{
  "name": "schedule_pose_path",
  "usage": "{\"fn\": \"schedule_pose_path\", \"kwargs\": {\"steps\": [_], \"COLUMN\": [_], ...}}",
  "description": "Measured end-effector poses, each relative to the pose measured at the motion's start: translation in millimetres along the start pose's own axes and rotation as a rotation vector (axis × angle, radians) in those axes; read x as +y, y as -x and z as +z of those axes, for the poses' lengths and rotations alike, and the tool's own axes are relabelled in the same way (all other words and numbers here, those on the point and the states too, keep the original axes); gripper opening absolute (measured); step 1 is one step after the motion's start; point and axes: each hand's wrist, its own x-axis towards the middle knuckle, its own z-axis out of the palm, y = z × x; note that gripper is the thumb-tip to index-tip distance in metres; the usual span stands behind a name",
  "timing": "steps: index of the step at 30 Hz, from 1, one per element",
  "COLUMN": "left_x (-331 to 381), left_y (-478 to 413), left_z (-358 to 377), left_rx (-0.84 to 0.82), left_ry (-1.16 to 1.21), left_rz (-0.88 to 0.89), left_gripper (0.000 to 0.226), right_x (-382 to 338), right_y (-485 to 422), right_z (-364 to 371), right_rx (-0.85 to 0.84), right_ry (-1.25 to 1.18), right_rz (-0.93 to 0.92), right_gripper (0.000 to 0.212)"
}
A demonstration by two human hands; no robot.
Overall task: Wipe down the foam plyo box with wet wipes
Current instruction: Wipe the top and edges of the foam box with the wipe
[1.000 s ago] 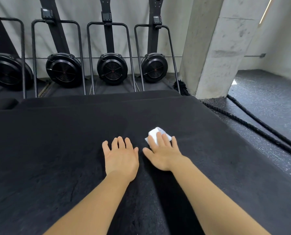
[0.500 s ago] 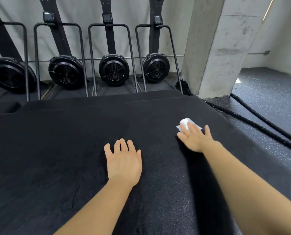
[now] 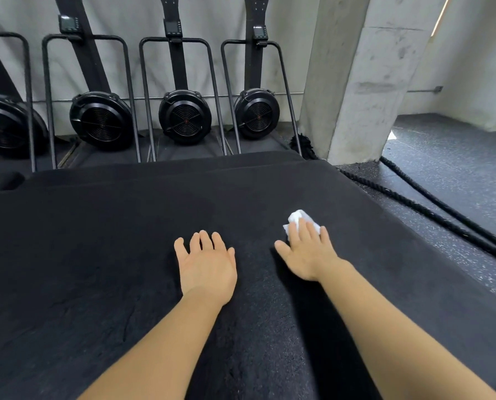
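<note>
Hands of one person lie on the broad black top of a foam plyo box [image 3: 96,255], seen from above by a camera worn on the head. The box fills the near and middle part of the view, from the left edge almost to the right. Its surface is matte, with fine creases on the near left.

The left hand [image 3: 206,264] lies palm down near the middle of the top, fingers straight and slightly fanned, holding nothing. The right hand [image 3: 307,255] lies just to its right, apart from it. It is also palm down, with straight fingers pressing a crumpled white wet wipe [image 3: 298,218] against the box. The wipe sticks out past the fingertips on the far side; how much of it lies under the palm cannot be told. The thumb points left, off the wipe. Both bare forearms reach in from the near edge.

Beyond the far edge of the box, a row of black fan machines [image 3: 184,116] stands upright against a pale wall. Each has a round caged wheel low down and a thin metal frame. To the right of them rises a grey concrete pillar [image 3: 356,82]. Two thick black ropes [image 3: 420,210] run along the speckled dark floor [image 3: 457,174] to the right of the box, from the pillar's foot toward the near right.
</note>
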Motion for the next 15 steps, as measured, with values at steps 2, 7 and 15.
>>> {"fn": "schedule_pose_path", "kwargs": {"steps": [2, 7, 15], "left_x": [1, 0, 1], "left_y": [1, 3, 0], "left_z": [-1, -3, 0], "left_rx": [0.000, 0.022, 0.017], "left_ry": [-0.003, -0.011, -0.014], "left_rz": [0.000, -0.003, -0.010], "left_gripper": [0.059, 0.057, 0.058], "right_x": [-21, -54, 1], "right_y": [20, 46, 13], "right_z": [6, 12, -6], "right_rx": [0.012, -0.071, -0.036], "right_ry": [-0.040, -0.041, -0.115], "right_rz": [-0.069, -0.209, -0.118], "right_gripper": [0.067, 0.067, 0.055]}}
